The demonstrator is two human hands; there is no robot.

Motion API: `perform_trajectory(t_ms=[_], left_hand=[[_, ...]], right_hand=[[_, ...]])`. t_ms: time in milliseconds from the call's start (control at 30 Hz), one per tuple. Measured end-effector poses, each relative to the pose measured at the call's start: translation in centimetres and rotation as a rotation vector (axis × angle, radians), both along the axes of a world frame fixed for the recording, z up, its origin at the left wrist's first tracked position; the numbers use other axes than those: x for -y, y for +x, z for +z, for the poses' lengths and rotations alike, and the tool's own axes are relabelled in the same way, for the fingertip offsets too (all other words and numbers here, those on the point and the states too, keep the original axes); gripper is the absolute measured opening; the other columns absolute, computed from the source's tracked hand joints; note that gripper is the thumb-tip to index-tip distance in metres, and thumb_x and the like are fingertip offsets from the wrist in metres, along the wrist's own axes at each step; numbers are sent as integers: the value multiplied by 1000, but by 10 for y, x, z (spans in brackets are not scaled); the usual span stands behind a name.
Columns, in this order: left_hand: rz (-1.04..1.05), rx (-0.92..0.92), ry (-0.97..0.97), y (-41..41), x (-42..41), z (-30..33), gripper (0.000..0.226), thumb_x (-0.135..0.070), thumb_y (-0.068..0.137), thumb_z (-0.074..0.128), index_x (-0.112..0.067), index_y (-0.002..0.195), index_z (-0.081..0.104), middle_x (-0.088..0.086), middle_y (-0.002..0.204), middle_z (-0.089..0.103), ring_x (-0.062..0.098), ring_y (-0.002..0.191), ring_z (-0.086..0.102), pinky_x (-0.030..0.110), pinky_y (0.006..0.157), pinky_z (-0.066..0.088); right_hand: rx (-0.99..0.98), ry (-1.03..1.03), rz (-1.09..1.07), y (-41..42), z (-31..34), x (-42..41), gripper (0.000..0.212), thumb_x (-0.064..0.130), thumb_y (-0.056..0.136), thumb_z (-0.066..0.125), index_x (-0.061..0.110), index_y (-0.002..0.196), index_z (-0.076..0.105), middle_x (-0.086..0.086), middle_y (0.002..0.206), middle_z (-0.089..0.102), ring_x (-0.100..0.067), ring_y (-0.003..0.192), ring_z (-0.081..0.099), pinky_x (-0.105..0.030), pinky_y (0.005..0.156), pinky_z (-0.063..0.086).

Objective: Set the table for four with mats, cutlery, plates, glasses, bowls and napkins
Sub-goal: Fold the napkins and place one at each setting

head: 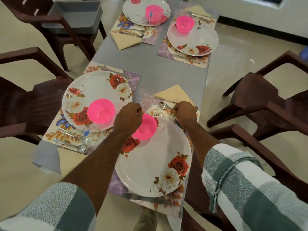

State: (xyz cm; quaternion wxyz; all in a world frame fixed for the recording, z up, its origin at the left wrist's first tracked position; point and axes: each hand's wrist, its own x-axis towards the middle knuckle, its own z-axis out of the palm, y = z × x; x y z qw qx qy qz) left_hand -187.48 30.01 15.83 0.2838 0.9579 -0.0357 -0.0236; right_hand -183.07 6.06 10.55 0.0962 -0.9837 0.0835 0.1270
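The nearest place setting has a floral plate (150, 165) on a floral mat (116, 184), with a pink bowl (148, 129) on the plate's far edge and a knife (145, 198) at its near side. My left hand (128, 118) has its fingers curled at the base of an upright clear glass (145, 98) beyond the bowl. My right hand (185, 111) pinches the handle end of a spoon (163, 105) lying beside a fork (157, 114) and a beige napkin (175, 95).
Three other settings lie on the grey table (158, 72): a left plate (93, 87) with a pink bowl (100, 110) and a glass (89, 133), and two far plates (195, 42) (136, 9). Brown chairs (266, 100) surround the table. A grey bin (75, 14) sits far left.
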Motion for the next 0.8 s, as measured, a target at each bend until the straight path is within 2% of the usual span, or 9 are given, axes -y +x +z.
perform_trajectory(t_ms=[100,200,333,433,600,800], left_hand=[[6,-1,5,1,0,1,15,-22,96,62,-9,101,70,7,99,67,19,85,59,31,74,44],[-11,1,10,-2,2,0,15,-21,96,62,-9,101,70,7,98,67,22,87,61,34,75,47],[-36,-14,14,-5,4,0,15,-22,96,62,-10,101,69,7,99,67,24,88,63,43,81,54],[-30,-20,16,-7,5,-1,14,-22,96,63,-11,101,69,7,100,67,25,89,63,45,82,54],[-30,-17,12,-13,19,2,16,-21,96,62,-9,103,71,8,102,69,24,92,63,39,83,51],[-49,-2,10,-20,35,11,19,-17,96,61,-6,105,72,11,104,71,24,94,62,29,83,42]], right_hand=[[6,24,-7,5,-4,0,28,7,85,67,27,104,73,2,108,69,-24,106,60,-43,97,35],[28,20,5,10,-5,-1,31,5,80,70,27,103,73,3,107,69,-24,105,60,-43,95,36],[59,41,18,15,-4,-2,31,3,84,63,27,100,73,3,106,69,-25,104,59,-46,97,37],[47,53,49,7,0,5,25,12,90,62,28,105,74,2,110,66,-25,108,56,-44,95,35],[-37,143,215,-34,-2,35,20,34,92,64,31,107,77,4,114,70,-22,110,57,-46,98,40],[-18,128,262,-57,-8,48,23,33,97,56,31,109,76,5,116,70,-22,111,56,-46,95,36]])
